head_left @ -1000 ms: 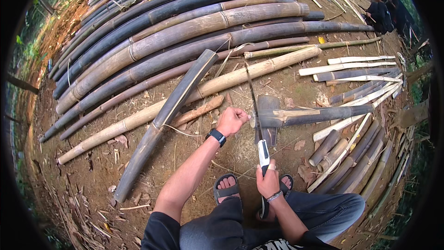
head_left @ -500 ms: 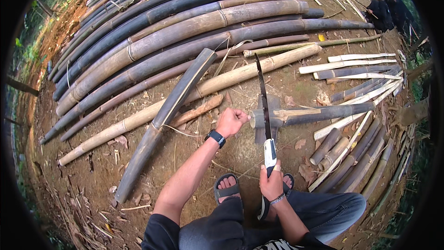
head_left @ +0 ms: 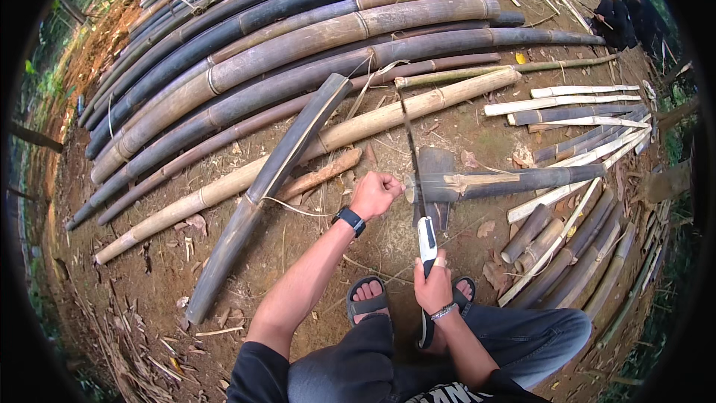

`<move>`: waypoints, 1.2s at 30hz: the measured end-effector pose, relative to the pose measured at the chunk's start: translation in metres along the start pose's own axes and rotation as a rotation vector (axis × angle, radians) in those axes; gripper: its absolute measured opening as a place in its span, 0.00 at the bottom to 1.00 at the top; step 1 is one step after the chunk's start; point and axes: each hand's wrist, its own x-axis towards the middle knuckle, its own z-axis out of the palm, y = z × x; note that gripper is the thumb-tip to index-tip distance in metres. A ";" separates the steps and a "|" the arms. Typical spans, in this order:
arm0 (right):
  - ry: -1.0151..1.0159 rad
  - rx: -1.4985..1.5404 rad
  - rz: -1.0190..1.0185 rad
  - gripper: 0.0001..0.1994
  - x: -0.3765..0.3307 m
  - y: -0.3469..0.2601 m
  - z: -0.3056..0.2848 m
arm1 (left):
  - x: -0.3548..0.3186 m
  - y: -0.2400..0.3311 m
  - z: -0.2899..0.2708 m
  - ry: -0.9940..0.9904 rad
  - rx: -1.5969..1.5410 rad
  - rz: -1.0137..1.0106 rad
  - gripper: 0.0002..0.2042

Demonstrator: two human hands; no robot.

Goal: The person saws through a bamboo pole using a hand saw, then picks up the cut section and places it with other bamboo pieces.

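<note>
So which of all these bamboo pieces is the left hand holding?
The short dark bamboo piece lying crosswise on the wooden block; the left hand grips its cut end, beside the blade. The others lie untouched.

A long, thin-bladed machete with a white handle (head_left: pixel 420 201) is gripped by the right hand (head_left: pixel 433 289), blade raised. The cut end of a dark, short bamboo section (head_left: pixel 507 181) is held by the closed left hand (head_left: pixel 375 193) over the bare dirt ground (head_left: pixel 246 283).

Soft even daylight, faint shadows, sharp centre, strong fisheye bending, black vignette at edges
</note>
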 end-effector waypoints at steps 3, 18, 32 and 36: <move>-0.060 0.012 0.021 0.18 0.004 0.006 -0.007 | -0.005 0.002 0.000 0.003 0.022 -0.007 0.13; 0.031 0.038 -0.056 0.19 0.002 -0.024 -0.018 | -0.004 -0.002 0.001 0.028 0.005 -0.004 0.13; -0.124 -0.073 0.067 0.18 0.010 0.011 0.017 | -0.009 -0.014 0.005 -0.007 0.150 -0.030 0.12; -0.025 0.036 0.006 0.19 -0.001 0.002 0.008 | -0.012 -0.023 -0.004 0.052 0.092 -0.036 0.11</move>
